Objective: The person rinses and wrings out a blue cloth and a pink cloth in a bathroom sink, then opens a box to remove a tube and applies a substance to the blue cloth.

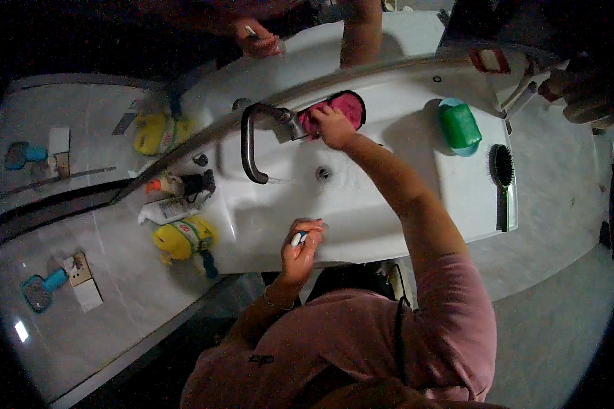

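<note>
Nearest the person, the left hand [300,247] hovered over the front rim of the white sink [361,204], its fingers curled around a small white and blue object [297,238] too small to identify. To its left, on the grey counter [116,273], stood a yellow bottle [183,238], a white tube [165,208] lying flat, and a small orange-tipped bottle [162,184]. Farther in, the drain [323,173] sat in the middle of the basin. Beyond it, the right hand [333,125] was closed on a pink cloth [341,109], pressing it against the base of the dark curved faucet [252,140] at the back of the sink. On the sink's right ledge lay a green soap [460,124] in a light blue dish, and just beside it a dark brush [503,180]. Farthest back, the mirror [307,41] repeated both hands.
</note>
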Demonstrator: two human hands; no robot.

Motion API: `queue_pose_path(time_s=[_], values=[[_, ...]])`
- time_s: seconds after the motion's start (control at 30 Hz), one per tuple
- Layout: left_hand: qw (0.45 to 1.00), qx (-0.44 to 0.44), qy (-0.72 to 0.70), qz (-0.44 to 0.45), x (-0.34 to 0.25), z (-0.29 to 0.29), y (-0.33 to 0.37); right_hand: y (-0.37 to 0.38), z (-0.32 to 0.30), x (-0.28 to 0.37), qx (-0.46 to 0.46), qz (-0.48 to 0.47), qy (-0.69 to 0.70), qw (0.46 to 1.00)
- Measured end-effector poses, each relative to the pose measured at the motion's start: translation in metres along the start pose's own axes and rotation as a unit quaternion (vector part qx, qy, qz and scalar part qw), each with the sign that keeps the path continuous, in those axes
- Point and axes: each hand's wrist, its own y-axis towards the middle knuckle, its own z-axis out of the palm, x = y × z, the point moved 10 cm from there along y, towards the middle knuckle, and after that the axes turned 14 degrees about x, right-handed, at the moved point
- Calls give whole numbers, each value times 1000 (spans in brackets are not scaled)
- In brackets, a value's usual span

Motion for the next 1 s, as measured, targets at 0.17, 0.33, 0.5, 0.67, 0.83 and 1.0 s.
queue_pose_path(time_s=[0.17,0.33,0.5,0.67,0.83,1.0], values=[[999,-28,-10,25,-7,5,2,-8,-4,-33,-8,40,55,998],[999,-30,-19,27,0,16,-2,-27,-17,-18,19,-13,-22,999],[999,-13,-23,-28,-7,47,6,-39,-28,-7,76,11,47,996],[997,6,-76,-3,-14,61,17,-37,-41,-94,-73,117,-34,990],[992,-88,-73,-56,26,19,-17,-46,-50,-75,-52,109,-86,989],[998,-55,-39,-13,40,10,-15,-25,-2,-48,-35,57,68,995]])
